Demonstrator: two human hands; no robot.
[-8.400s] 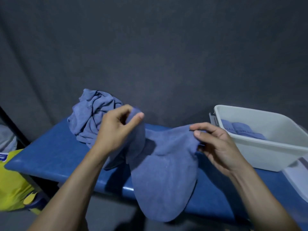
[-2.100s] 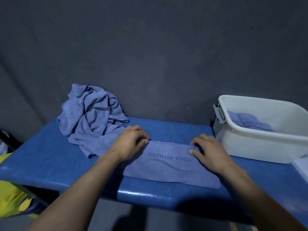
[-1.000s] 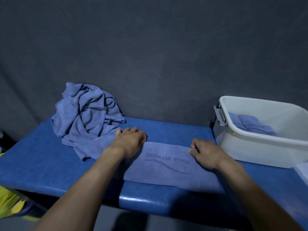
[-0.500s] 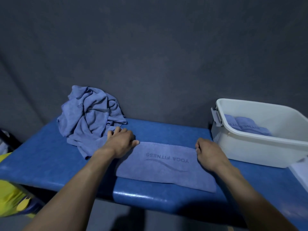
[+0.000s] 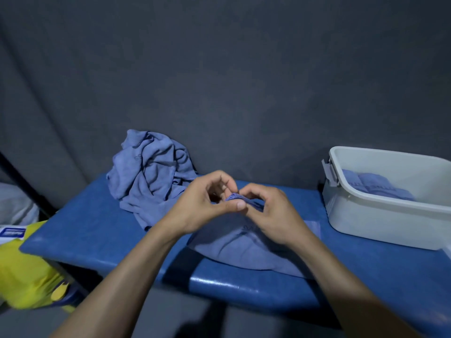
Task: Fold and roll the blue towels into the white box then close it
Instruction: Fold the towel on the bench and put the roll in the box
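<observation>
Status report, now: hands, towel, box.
Both hands, left and right, pinch towel ends together above bench. Box open, rolled towels inside. Pile waiting; nothing blocking.

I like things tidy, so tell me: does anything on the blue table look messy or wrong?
Nothing looks broken or spilled. The one messy spot is the crumpled pile of blue towels at the back left of the blue table, not folded yet. The white box sits upright with rolled towels inside.
</observation>
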